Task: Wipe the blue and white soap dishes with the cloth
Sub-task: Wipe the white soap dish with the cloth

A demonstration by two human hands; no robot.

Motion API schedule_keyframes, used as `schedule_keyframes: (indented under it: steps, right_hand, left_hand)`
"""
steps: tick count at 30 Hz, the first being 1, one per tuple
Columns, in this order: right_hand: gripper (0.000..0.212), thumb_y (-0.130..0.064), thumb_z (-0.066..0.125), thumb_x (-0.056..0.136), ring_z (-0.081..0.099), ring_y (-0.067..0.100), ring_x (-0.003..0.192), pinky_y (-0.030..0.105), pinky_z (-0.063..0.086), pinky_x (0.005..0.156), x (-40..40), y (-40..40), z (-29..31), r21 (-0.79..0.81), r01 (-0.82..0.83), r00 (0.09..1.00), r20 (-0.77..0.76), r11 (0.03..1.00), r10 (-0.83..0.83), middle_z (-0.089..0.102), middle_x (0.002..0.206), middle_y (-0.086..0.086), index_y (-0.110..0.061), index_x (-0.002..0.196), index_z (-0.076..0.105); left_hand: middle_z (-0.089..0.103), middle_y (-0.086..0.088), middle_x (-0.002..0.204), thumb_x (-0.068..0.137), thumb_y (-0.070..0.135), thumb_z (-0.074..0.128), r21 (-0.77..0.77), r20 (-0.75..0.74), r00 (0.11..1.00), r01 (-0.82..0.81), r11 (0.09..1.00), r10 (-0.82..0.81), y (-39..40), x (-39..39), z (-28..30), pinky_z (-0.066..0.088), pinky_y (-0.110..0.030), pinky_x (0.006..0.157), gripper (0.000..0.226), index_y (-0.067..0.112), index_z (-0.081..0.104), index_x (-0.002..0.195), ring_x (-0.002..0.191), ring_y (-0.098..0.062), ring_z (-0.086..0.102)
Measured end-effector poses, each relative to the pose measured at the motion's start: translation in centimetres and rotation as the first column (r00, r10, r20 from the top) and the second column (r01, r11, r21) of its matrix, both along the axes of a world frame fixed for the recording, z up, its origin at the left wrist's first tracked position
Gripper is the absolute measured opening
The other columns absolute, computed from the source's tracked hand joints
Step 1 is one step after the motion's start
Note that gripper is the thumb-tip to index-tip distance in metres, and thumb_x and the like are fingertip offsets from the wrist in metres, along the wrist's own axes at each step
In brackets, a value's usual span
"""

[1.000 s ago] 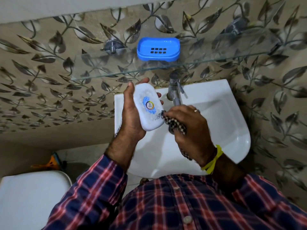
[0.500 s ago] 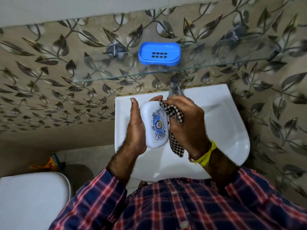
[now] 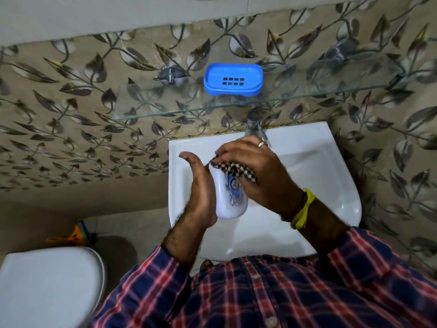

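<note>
My left hand [image 3: 199, 192] cups the white soap dish [image 3: 230, 197] over the sink [image 3: 331, 181], so I should brace it firmly against my palm while my right hand [image 3: 255, 176], bunched around the checked cloth [image 3: 234, 170], rubs along its printed face and into the rim. The blue soap dish [image 3: 233, 79] waits on the glass shelf [image 3: 165, 113] above, just behind the tap [image 3: 254, 125]. A toilet lid [image 3: 47, 287] sits at lower left, leaf-patterned tiles [image 3: 71, 114] around.
</note>
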State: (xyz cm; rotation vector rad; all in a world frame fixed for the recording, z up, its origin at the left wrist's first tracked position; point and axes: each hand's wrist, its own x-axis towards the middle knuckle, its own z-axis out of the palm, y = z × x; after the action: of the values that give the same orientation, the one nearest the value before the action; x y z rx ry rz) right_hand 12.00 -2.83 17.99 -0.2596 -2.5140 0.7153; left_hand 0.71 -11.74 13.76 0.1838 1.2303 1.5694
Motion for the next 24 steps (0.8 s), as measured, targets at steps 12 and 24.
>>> schedule_keyframes:
  steps: [12,24]
  right_hand:
    - [0.039,0.013,0.049,0.079,0.062,0.035,0.104,0.042,0.049,0.091,4.4,-3.1,-5.3,0.084,0.063,0.990,-0.127,0.994,-0.052,0.070,0.115,0.011,-0.002,0.106,0.074]
    - [0.025,0.001,0.072,0.081,0.068,0.012,0.093,0.027,0.053,0.086,1.1,-0.7,-2.9,-0.311,0.334,0.894,-0.194,0.890,-0.403,0.075,0.097,-0.003,-0.015,0.100,0.075]
  left_hand:
    - [0.071,-0.007,0.097,0.076,0.090,0.038,0.085,0.132,0.990,-0.066,0.994,0.054,0.8,-2.3,0.1,0.057,-0.034,0.077,0.084,0.020,0.075,0.103,0.082,-0.020,0.070]
    - [0.063,-0.033,0.128,0.084,0.054,0.062,-0.043,-0.121,0.982,0.140,0.989,-0.144,-0.7,0.1,-0.1,0.044,-0.058,0.109,0.079,-0.007,0.053,0.134,0.119,-0.047,0.060]
